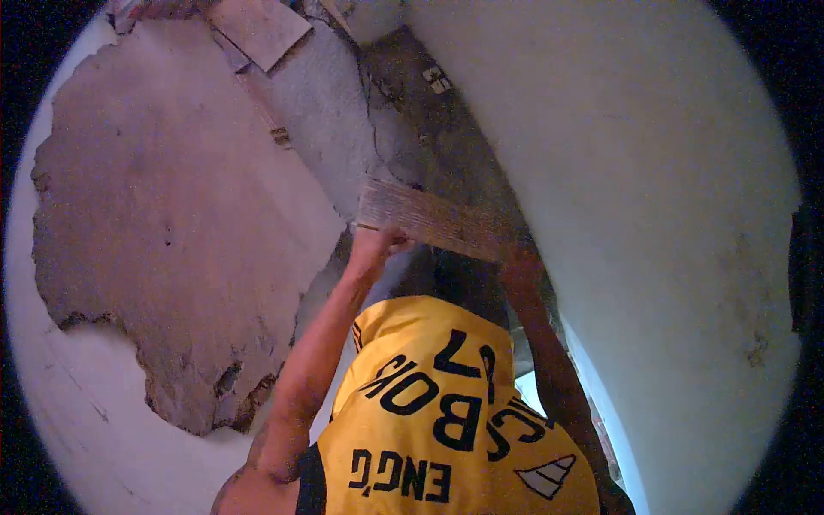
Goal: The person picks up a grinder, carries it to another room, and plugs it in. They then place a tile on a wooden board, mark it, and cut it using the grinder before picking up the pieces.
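Observation:
A flat rectangular board (438,219) with fine lengthwise streaks, perhaps a wood-look tile or plank, spans the space in front of my yellow shirt (429,386). At its left end, my left hand (386,242) has its fingers curled at the near edge. My right hand (522,264) grips the opposite end, in shadow and close to the pale wall. The board tilts slightly, its right end lower in the view. Its far face and the fingertips behind it are hidden.
A large brown patch (180,197) with ragged edges covers the surface at left. The pale wall (652,215) rises close on the right. Ahead are a square-cornered panel (262,33), a dark cable (371,107) and a small white object (436,80) on the dusty floor.

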Demonstrator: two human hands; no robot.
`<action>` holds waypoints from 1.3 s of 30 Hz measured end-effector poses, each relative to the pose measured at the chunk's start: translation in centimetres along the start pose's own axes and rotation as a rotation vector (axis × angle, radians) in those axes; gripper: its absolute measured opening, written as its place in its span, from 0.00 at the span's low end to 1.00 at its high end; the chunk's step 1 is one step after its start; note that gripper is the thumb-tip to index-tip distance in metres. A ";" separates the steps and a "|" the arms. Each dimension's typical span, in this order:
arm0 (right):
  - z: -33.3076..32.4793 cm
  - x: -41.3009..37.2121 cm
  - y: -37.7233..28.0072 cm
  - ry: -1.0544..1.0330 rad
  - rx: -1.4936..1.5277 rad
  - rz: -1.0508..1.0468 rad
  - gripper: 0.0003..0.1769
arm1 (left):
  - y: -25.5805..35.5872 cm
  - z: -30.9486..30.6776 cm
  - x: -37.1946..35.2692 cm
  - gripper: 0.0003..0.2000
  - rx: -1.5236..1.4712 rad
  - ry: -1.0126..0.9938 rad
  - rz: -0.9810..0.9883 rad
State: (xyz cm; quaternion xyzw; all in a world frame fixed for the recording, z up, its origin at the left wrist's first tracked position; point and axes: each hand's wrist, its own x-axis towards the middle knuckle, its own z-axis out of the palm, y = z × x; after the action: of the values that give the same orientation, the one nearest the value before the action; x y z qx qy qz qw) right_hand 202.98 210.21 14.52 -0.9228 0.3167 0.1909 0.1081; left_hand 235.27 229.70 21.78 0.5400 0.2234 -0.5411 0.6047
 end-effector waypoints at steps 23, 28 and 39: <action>-9.0 8.6 -5.0 -0.133 0.174 -0.424 0.23 | -6.8 10.4 4.4 0.09 0.142 0.173 0.321; -11.1 10.7 -5.6 0.018 0.095 -0.664 0.20 | -4.9 7.6 2.8 0.18 0.399 0.175 0.348; -23.3 17.8 -16.1 0.021 -0.327 -1.102 0.16 | 2.5 7.7 -11.3 0.19 1.130 0.909 0.826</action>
State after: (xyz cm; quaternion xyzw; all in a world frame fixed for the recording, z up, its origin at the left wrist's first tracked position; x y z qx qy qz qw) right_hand 232.59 205.59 29.40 -0.9582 -0.2435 0.1436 0.0443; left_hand 231.53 227.08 34.90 0.9663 -0.0754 -0.0357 0.2437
